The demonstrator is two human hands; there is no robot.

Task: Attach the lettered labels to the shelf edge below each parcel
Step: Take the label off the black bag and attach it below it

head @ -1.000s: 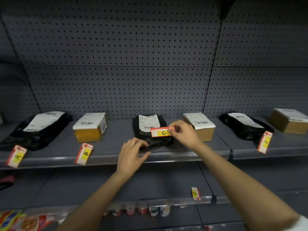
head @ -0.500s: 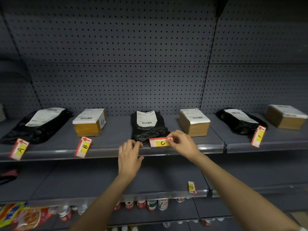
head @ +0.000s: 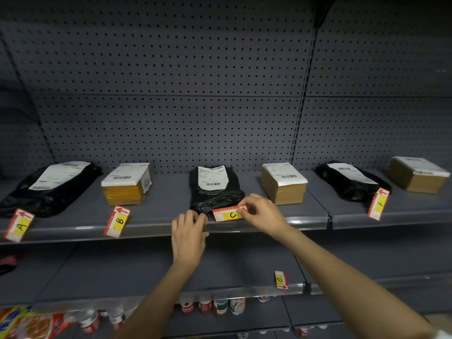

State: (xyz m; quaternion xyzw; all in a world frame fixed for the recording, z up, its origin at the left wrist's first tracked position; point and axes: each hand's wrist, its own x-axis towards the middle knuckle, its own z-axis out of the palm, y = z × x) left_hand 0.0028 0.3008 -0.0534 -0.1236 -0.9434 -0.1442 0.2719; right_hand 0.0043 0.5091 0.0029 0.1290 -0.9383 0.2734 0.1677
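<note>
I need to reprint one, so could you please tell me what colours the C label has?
The C label is red with a yellow patch, seen in the head view.

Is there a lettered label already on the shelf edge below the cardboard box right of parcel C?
No, the shelf edge below that cardboard box is bare.

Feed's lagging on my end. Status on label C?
Right hand pinching label C at its right end, sideways, at the shelf edge. Left hand on the edge beside it, empty. Black parcel right behind; nothing blocking.

Dim light; grey pegboard wall point(head: 171, 81) behind; dark upright post point(head: 302, 123) dividing its panels.
</note>
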